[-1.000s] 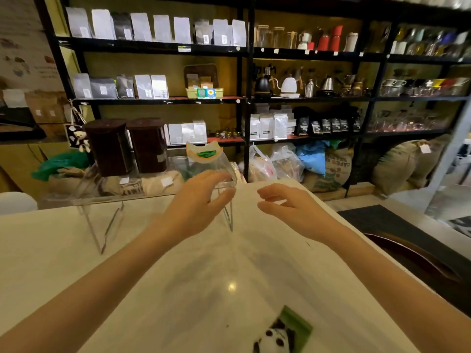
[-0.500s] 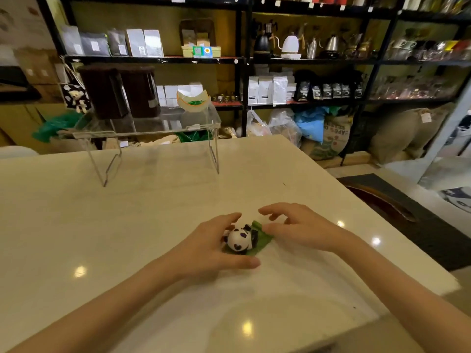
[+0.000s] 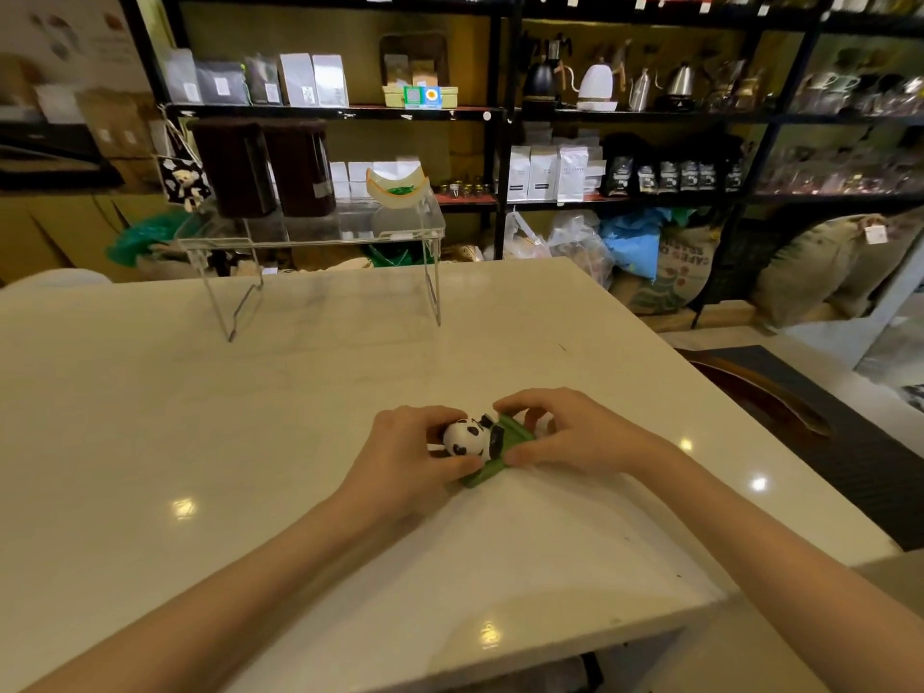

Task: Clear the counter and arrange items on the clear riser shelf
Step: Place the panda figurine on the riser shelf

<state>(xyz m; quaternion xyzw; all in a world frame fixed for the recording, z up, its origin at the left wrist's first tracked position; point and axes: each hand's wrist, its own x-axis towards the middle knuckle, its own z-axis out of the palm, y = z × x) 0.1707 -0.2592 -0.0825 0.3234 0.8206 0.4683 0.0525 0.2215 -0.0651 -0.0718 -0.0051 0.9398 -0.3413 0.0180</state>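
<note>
A small panda figurine (image 3: 467, 436) on a green base lies on the white counter (image 3: 200, 442) near its front right. My left hand (image 3: 410, 455) wraps its fingers around the panda's left side. My right hand (image 3: 565, 432) pinches the green base from the right. Both hands grip the figurine. At the counter's far edge stands the clear riser shelf (image 3: 320, 232). On it sit two dark brown canisters (image 3: 265, 165) at the left and a curved white-and-green dish (image 3: 397, 185) at the right.
Black store shelving (image 3: 500, 112) with bags, kettles and jars fills the background. Sacks and plastic bags (image 3: 650, 262) lie on the floor behind the counter. The counter's right edge drops to a dark floor mat (image 3: 825, 442).
A second ago both hands were up at the riser by the dish. They came down to the figurine, and since half a second ago both have closed on it.
</note>
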